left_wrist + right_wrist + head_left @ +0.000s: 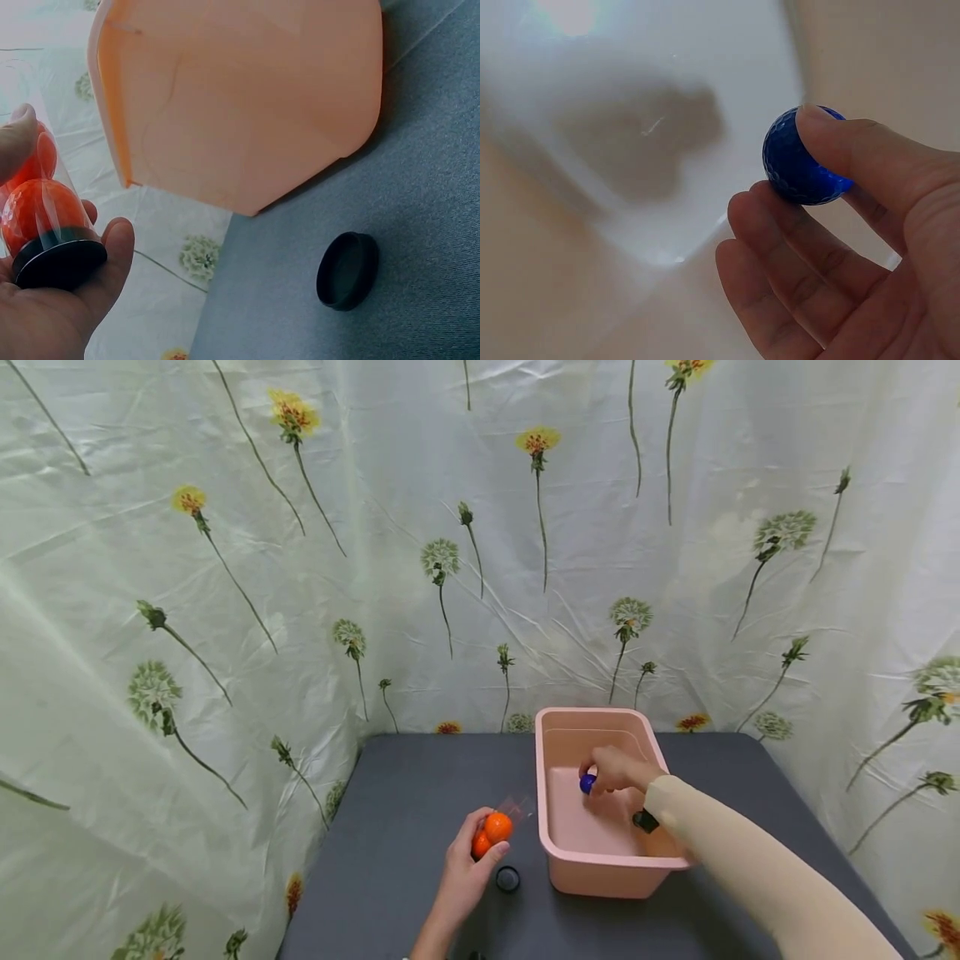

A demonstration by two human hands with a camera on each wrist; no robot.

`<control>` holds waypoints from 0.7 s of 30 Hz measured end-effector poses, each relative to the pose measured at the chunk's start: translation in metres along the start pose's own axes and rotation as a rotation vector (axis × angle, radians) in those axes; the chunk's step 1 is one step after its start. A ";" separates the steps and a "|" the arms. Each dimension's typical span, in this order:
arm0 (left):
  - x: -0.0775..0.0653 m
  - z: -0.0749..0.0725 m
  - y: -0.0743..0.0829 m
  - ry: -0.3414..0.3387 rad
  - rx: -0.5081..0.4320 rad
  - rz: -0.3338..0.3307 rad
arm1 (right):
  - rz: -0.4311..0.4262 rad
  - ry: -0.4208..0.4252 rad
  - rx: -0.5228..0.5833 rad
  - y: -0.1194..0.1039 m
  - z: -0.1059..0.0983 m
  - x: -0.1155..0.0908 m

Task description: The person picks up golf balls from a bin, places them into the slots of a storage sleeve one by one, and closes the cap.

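My right hand (618,770) reaches inside the pink bin (600,860), pinching a blue golf ball (799,161) between thumb and fingertips. In the right wrist view the ball is held above the bin's floor. Left of the bin, my left hand (467,860) grips a clear plastic tube (56,195). Two orange balls (498,827) show inside the tube. A black cap (60,262) closes one end, resting against the palm in the left wrist view. On the table near the left hand lies a loose black round cap (507,879).
The bin stands on a dark grey table (420,777) towards its right side. A flower-printed curtain (480,568) hangs behind the table and at its sides. A small dark object (476,956) is cut off at the bottom edge of the head view.
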State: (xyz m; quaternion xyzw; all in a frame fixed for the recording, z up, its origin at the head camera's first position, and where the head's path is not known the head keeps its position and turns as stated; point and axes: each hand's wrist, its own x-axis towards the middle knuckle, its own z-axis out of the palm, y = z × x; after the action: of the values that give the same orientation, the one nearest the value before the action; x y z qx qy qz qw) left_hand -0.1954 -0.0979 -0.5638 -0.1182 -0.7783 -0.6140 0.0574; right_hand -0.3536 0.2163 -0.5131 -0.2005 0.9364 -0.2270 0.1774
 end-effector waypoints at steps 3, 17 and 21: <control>-0.002 0.000 0.000 0.003 -0.001 0.007 | -0.073 0.025 -0.058 -0.004 -0.004 -0.006; -0.006 0.003 0.007 0.097 0.011 -0.049 | -0.184 0.129 -0.072 -0.033 -0.024 -0.043; -0.011 0.002 0.028 0.081 0.013 -0.046 | -0.215 0.182 -0.029 -0.042 -0.028 -0.057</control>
State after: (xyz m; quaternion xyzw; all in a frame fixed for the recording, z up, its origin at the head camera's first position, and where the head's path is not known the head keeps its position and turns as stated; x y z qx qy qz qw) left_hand -0.1776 -0.0911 -0.5402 -0.0752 -0.7819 -0.6143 0.0756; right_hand -0.3040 0.2182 -0.4550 -0.2807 0.9249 -0.2485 0.0635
